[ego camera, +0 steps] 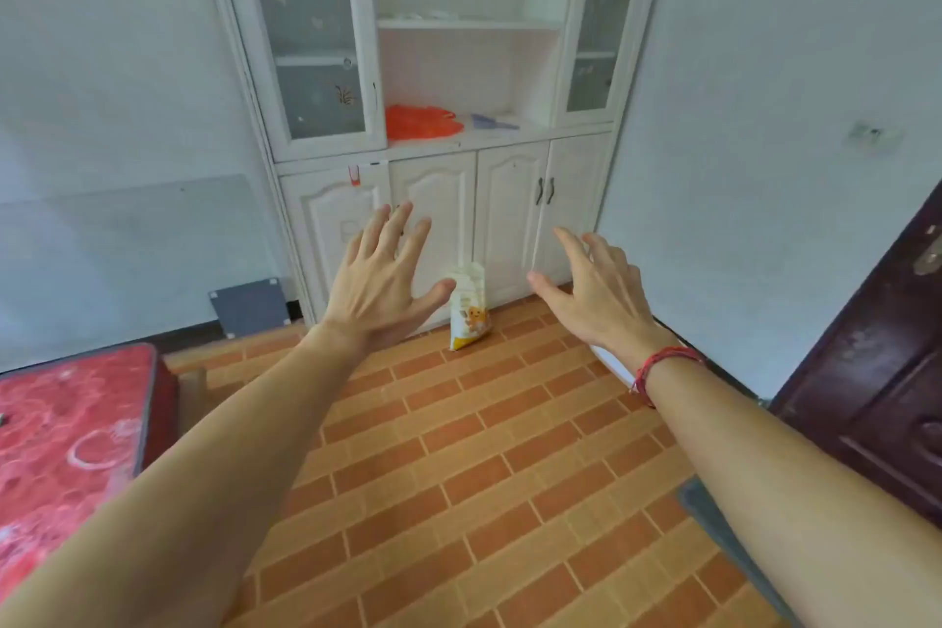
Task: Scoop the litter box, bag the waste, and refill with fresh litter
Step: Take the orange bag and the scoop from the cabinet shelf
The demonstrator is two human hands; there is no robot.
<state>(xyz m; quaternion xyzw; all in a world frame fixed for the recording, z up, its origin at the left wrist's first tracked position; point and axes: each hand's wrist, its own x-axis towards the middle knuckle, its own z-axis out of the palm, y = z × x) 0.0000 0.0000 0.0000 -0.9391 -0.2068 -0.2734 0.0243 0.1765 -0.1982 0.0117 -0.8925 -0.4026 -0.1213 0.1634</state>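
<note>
Both the left hand [380, 278] and right hand [599, 293] are spread wide, empty; between them, the white-and-yellow paper litter bag [469, 307] could tip if grabbed by its top.

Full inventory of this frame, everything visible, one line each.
cabinet: one, white, back wall
plastic bag: one, orange, cabinet's open shelf
scoop: one, pale blue, same shelf, right of the plastic bag
litter bag: one, white and yellow, on the floor against the cabinet doors
board: one, grey, leaning on wall left of the cabinet
mattress: one, red, lower left
door: one, dark brown, right edge
floor: one, orange tiles, underfoot
bracelet: one, red, right wrist
left hand: one, bare, open and empty, mid-frame
right hand: one, bare, open and empty, mid-frame
</note>
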